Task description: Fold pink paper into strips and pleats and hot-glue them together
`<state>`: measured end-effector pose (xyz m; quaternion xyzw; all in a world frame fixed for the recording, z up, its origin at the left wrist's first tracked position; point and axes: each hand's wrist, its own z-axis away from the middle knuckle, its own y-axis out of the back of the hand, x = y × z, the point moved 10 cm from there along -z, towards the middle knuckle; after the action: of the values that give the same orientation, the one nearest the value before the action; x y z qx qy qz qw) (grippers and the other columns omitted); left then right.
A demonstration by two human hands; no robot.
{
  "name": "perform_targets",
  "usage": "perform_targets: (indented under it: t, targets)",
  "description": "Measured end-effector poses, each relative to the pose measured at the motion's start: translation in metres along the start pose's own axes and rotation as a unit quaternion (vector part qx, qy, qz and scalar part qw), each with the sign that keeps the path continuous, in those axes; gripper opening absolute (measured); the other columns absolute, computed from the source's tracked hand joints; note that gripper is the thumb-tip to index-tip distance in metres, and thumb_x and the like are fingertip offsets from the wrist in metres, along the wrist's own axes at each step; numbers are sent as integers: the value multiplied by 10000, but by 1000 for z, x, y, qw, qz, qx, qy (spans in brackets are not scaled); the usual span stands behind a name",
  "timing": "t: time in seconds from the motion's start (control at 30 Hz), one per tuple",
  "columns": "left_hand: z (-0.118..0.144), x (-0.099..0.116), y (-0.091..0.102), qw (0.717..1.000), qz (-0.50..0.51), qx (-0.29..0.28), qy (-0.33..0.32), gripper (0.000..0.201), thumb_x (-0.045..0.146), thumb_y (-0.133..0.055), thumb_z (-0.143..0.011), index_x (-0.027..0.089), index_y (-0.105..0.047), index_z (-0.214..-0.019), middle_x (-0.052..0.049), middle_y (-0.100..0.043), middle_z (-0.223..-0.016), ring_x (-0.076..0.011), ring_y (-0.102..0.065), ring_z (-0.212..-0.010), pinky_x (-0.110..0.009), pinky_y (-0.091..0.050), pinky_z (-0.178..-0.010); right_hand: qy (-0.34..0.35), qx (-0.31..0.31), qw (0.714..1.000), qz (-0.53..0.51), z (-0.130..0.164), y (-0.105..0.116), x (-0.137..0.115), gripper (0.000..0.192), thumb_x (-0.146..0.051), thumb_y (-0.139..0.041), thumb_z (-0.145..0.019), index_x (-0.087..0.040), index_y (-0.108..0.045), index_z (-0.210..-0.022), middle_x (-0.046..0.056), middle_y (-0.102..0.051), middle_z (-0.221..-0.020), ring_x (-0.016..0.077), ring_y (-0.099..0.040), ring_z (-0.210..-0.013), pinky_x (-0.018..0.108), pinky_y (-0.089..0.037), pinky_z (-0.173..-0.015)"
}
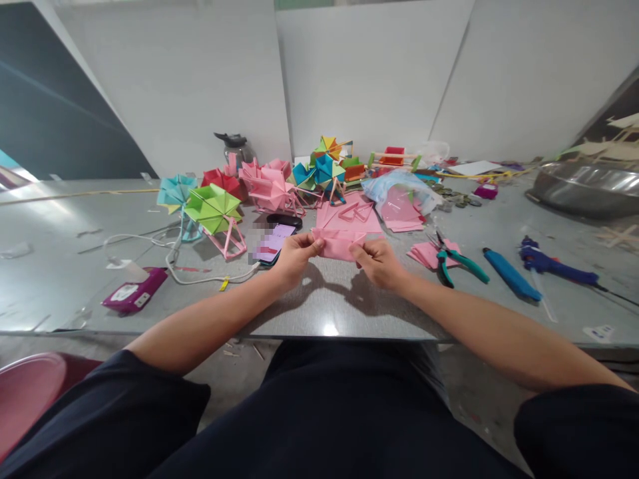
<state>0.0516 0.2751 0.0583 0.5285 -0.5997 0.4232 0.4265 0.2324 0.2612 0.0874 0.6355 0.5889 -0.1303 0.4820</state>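
A small piece of folded pink paper (338, 245) is held up over the front of the grey table. My left hand (298, 256) pinches its left end between thumb and fingers, and my right hand (378, 261) grips its right end the same way. Just behind it lie flat pink paper sheets (327, 216) with a small pink triangular frame (354, 211) on top. To the left of my left hand is a phone (275, 244) with a lit screen. A pile of pink paper pieces (424, 254) sits beyond my right hand.
Green-handled pliers (464, 263), a blue-handled tool (512, 274) and a glue gun (559, 261) lie at the right. Several folded-paper wheels, such as a green one (213, 207), stand at the back left. A purple power adapter (136, 291) and white cable (214, 279) lie left; a metal bowl (589, 189) stands far right.
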Motion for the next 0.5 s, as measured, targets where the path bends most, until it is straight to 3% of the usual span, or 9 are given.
perform_targets:
  t: [0.13,0.3,0.5]
  targets:
    - [0,1,-2,1000,12,-7,-5,510,626,-949,-723,198,-672,-717,6,-611,-694,-137,-539,-683,-319,-474,-708,10,-4,1000,16,-1,2,-4,797,-890,-423,-987,-257,-298,-519,-27,-270,-500,110,-264,-474,323,-216,-478]
    - [-1,-5,1,999,31,12,-4,492,629,-941,-748,215,-675,-740,8,-594,-715,-129,-512,-669,-303,-469,-673,29,2,999,35,0,0,-13,821,-909,-347,-993,-260,-278,-496,-19,-270,-475,115,-289,-449,342,-212,-480]
    - [-2,3,1,1000,4,-6,-21,550,598,-904,-807,215,-545,-645,13,-554,-669,-135,-519,-655,-309,-471,-670,37,-27,999,24,1,-5,-12,805,-922,-391,-976,-249,-317,-540,-33,-266,-512,107,-250,-479,330,-195,-476]
